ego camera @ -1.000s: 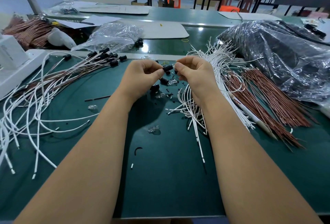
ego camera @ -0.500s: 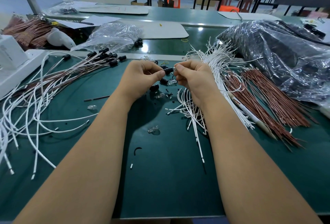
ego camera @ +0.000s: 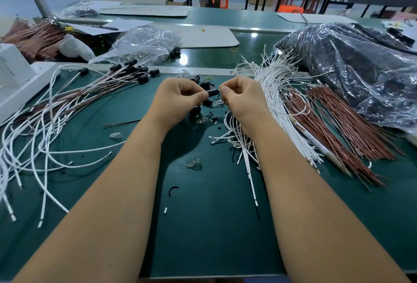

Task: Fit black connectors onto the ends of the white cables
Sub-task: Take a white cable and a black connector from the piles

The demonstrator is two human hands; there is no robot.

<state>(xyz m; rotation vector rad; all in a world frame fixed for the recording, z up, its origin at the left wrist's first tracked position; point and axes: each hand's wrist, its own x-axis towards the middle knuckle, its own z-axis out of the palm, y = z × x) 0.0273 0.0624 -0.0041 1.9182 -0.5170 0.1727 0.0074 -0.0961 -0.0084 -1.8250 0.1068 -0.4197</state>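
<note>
Both hands have barely shifted, holding the same pose above the green counter [ego camera: 203, 226]. Finished cables [ego camera: 67, 111] with black ends lie far left. Left hand [ego camera: 178, 99] pinches a black connector [ego camera: 213, 92] between curled thumb and fingers; right hand [ego camera: 242, 99] pinches its other end, where a white cable [ego camera: 277, 111] loops from its grip. White cable bundle [ego camera: 270, 84] fans right.

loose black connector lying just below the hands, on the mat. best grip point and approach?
Pinch the loose black connector across its round barrel, coming straight down from above. It lies on the green mat tucked against the left hand, with a clear bulb and black scraps close beside it, so a low side approach would likely knock those. Which end is open can't be told here.
</note>
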